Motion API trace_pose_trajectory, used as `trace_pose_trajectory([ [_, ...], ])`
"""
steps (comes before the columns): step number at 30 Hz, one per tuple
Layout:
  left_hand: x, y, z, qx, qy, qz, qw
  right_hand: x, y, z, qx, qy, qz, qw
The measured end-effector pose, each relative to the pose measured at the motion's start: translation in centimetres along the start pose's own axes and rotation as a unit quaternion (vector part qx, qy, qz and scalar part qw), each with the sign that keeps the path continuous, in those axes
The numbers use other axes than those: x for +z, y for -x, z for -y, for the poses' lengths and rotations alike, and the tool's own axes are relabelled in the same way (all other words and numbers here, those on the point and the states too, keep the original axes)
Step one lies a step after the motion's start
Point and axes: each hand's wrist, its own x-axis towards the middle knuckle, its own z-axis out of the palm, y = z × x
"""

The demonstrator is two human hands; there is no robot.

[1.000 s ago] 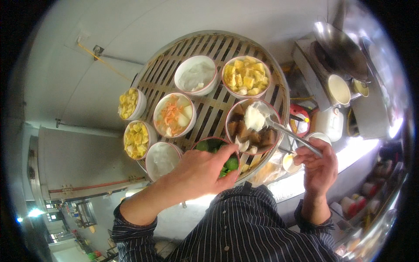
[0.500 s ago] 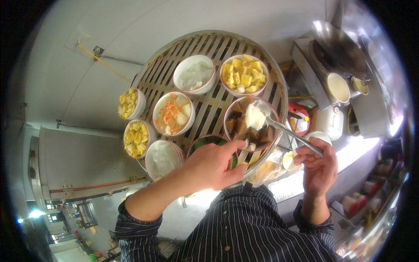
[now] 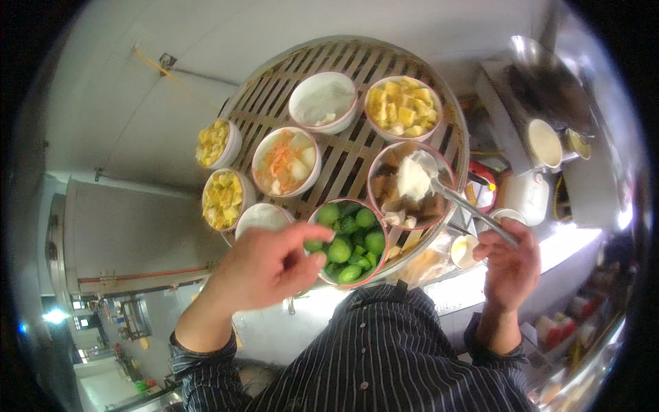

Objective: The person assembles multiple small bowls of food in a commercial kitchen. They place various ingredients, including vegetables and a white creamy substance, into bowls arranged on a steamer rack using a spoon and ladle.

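Observation:
My right hand [image 3: 509, 268] grips the handle of a metal spoon [image 3: 473, 209]. A lump of white, lard-like paste [image 3: 414, 180] sits in the spoon, held over a bowl of brown chunks [image 3: 386, 180]. White bits [image 3: 399, 219] lie at that bowl's near edge. My left hand [image 3: 274, 264] is open, thumb and index finger apart, at the left side of a bowl of green, round cut vegetables [image 3: 357, 240]. Whether its fingertips touch the vegetables I cannot tell. Partly hidden behind this hand is a bowl of whitish contents [image 3: 264, 218].
The bowls stand on a round slatted steamer rack [image 3: 343, 154]. Others hold yellow chunks [image 3: 405, 110], shredded orange and pale pieces [image 3: 285, 161], and whitish contents [image 3: 322, 103]. Two more yellow-chunk bowls [image 3: 223, 199] sit at the left edge. A white jug [image 3: 527, 199] and a wok [image 3: 549, 82] are at right.
My left hand has moved left and down, from the brown-chunk bowl's edge to beside the green vegetables, uncovering them. The spoon stays over the brown chunks. More white bits show at that bowl's near edge.

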Motion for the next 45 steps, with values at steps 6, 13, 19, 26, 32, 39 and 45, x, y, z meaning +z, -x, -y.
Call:
trace_pose_trajectory([
  [6, 5.7, 5.8, 1.0, -0.041, -0.126, 0.046, 0.990, 1.2, 0.4, -0.7, 0.041, 0.018, 0.053, 0.998],
  [13, 8.1, 7.9, 2.4, 0.046, -0.227, -0.106, 0.967, 3.3, -0.5, -1.4, 0.041, 0.028, 0.127, 0.991],
  [19, 6.1, 6.7, 1.8, 0.034, -0.065, -0.175, 0.982, 4.5, 0.3, -1.7, 0.090, 0.020, 0.139, 0.986],
  [26, 4.6, 2.6, 2.3, 0.089, -0.191, -0.144, 0.967, 5.0, 1.6, -1.1, 0.086, 0.064, 0.173, 0.979],
  [32, 4.9, 1.8, 2.4, 0.064, -0.177, -0.113, 0.976, 5.2, 2.3, -0.2, 0.073, 0.113, 0.208, 0.969],
  [39, 5.5, 2.9, 3.0, 0.032, -0.107, -0.111, 0.988, 5.8, 2.2, -1.1, 0.057, 0.087, 0.210, 0.972],
  [45, 7.3, 4.2, 2.9, 0.040, -0.055, -0.070, 0.995, 6.1, 1.9, -2.1, 0.011, 0.071, 0.176, 0.982],
])
